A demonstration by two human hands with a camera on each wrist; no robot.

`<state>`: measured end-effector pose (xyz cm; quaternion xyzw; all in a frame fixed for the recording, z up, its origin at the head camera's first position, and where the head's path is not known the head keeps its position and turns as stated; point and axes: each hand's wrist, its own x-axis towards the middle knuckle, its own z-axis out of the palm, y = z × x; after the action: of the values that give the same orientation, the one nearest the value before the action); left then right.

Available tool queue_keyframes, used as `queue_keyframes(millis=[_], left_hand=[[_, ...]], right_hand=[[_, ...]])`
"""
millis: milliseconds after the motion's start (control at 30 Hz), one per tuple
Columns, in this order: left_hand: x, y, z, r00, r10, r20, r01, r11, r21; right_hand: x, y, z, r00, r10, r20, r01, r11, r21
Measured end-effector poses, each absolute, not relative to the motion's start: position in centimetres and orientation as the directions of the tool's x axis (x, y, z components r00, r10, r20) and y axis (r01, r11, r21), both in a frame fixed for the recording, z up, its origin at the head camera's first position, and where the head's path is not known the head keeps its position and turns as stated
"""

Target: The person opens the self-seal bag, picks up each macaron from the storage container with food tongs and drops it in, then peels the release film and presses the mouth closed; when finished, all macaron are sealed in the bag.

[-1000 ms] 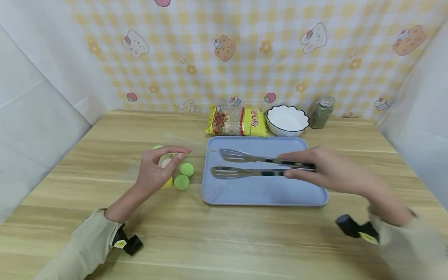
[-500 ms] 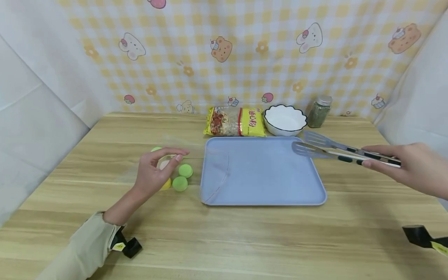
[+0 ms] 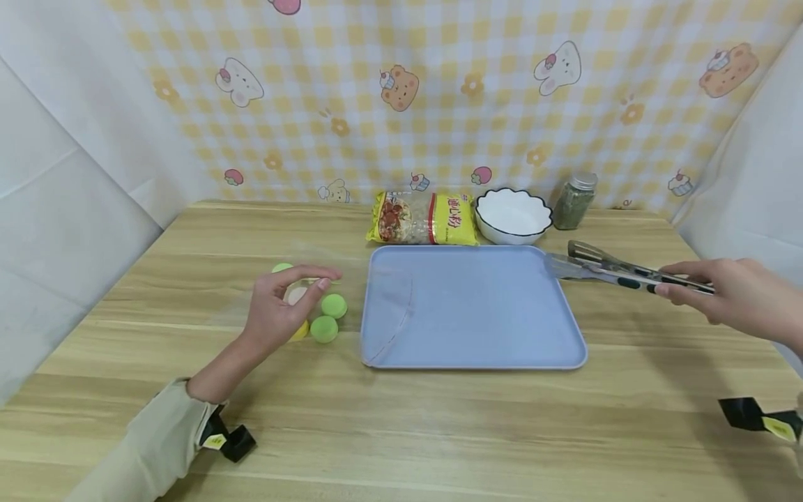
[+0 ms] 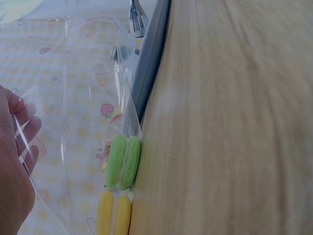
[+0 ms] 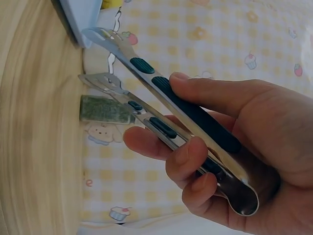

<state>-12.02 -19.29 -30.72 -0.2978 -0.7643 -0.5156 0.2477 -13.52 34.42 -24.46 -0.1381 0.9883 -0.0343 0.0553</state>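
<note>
My left hand (image 3: 276,310) holds thumb and fingertips together on clear plastic film (image 4: 124,105), which spreads over the tray's left end. Beneath and beside that hand lie several macarons: a green macaron (image 3: 324,329), a yellow macaron (image 3: 301,331) and a pale macaron (image 3: 297,295), the last two partly hidden by the hand. My right hand (image 3: 743,296) grips metal tongs (image 5: 193,112) with dark handle pads. The tongs' slotted ends stand slightly apart, holding nothing, near the right edge of the blue tray (image 3: 483,314).
Behind the tray stand a yellow food packet (image 3: 454,219), a white scalloped bowl (image 3: 514,213) and a glass jar (image 3: 574,202) of green flakes. A patterned curtain (image 3: 439,104) closes off the back of the wooden table (image 3: 439,432).
My right hand has carried the tongs rightward from over the tray to its right edge. In the last half second they shifted slightly. My left hand stays put.
</note>
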Motion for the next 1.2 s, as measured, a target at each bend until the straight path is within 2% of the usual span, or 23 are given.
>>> queue_keyframes(millis=[133,367,600,900,1100,1200], left_hand=[[-12.0,-19.3,-30.8,-0.703,0.215,0.678,0.709,0.288,0.644],[-11.9,-19.2,-30.7,-0.706,0.225,0.671,0.706,0.291,0.645],[-11.9,-19.2,-30.9,-0.704,0.233,0.671,0.709,0.290,0.643],[-11.9,-19.3,-30.8,-0.707,0.239,0.666,0.706,0.297,0.643],[-11.9,-19.3,-31.0,-0.709,0.236,0.665,0.704,0.294,0.646],[-11.9,-19.3,-31.1,-0.711,0.234,0.663,0.702,0.296,0.648]], right_hand=[[-13.8,34.8,-24.9,-0.954,-0.267,-0.136,-0.252,0.960,-0.118],[-13.7,34.9,-24.9,-0.957,-0.276,-0.084,-0.267,0.958,-0.100],[-13.8,34.9,-25.1,-0.952,-0.253,-0.170,-0.238,0.966,-0.106],[-14.0,34.7,-25.6,-0.943,-0.254,-0.215,-0.228,0.964,-0.138],[-14.5,34.8,-26.7,-0.910,-0.267,-0.316,-0.183,0.945,-0.271],[-14.7,34.8,-27.4,-0.899,-0.298,-0.320,-0.200,0.930,-0.307]])
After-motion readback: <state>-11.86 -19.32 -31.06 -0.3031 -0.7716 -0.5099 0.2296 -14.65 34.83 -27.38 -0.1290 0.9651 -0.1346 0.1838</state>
